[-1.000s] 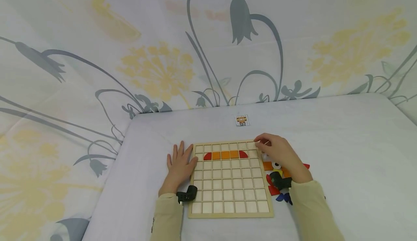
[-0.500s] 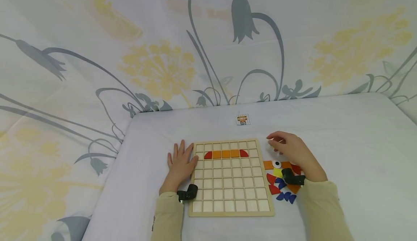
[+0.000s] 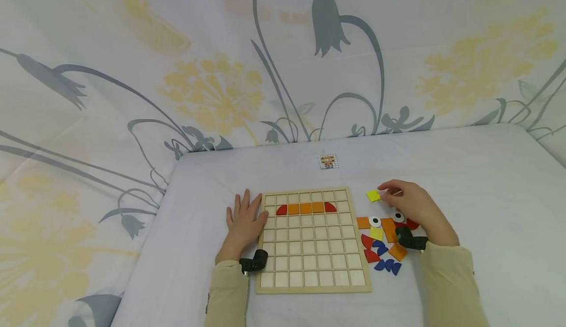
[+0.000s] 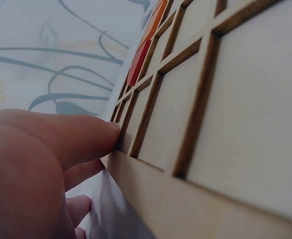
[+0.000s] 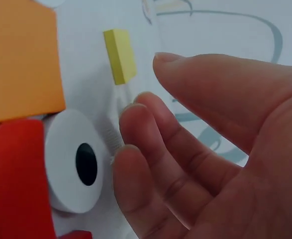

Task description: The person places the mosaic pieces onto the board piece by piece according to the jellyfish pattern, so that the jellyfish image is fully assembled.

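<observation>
A wooden grid board (image 3: 314,290) lies on the cloth, with a row of red quarter-round and orange square tiles (image 3: 306,208) in its second row from the top. My left hand (image 3: 244,226) rests with spread fingers at the board's left edge, its thumb on the frame. Right of the board's top corner is a yellow square tile (image 3: 373,196). Beside it my right hand (image 3: 409,204) hovers with loosely bent fingers. In the right wrist view the yellow tile (image 5: 120,56) stands apart from thumb and fingertips, and nothing lies between them.
Right of the board lie loose pieces: orange tiles (image 3: 389,230), another yellow tile (image 3: 376,233), red pieces (image 3: 371,256), blue pieces (image 3: 389,265) and white eye discs (image 3: 375,221). A small pattern card (image 3: 328,161) lies behind the board. Patterned cloth (image 3: 221,96) hangs at the back.
My right hand has moved right, away from the board's top corner, and has let go of the yellow tile. More of the loose pieces show now. The left hand has stayed put.
</observation>
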Motion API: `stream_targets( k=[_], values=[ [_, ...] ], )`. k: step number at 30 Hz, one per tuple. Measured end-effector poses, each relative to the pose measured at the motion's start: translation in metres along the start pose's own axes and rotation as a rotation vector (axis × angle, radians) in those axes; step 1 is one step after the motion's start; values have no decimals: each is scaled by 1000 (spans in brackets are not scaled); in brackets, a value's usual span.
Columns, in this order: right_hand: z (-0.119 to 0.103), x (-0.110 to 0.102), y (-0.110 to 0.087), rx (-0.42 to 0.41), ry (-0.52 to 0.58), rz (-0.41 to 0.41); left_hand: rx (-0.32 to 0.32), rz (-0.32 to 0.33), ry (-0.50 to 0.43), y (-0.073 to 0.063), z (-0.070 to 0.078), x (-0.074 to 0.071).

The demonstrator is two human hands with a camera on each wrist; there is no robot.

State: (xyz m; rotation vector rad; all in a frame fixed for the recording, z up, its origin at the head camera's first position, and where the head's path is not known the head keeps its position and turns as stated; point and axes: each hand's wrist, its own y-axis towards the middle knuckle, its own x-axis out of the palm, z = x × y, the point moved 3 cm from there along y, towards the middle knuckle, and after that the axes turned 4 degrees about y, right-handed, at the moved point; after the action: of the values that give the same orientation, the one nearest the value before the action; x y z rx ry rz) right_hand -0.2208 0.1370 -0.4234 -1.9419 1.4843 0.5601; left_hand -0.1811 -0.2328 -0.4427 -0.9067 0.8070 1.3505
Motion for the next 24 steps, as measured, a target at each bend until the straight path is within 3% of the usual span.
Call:
stream_targets(
  k=[14,24],
  values=[
    [-4,15,7,-14,-123,61,5,-8,7,2,0,0],
    [-11,19,9,-7,-41,34,-2,-6,-10,-1,1,-1]
  ],
)
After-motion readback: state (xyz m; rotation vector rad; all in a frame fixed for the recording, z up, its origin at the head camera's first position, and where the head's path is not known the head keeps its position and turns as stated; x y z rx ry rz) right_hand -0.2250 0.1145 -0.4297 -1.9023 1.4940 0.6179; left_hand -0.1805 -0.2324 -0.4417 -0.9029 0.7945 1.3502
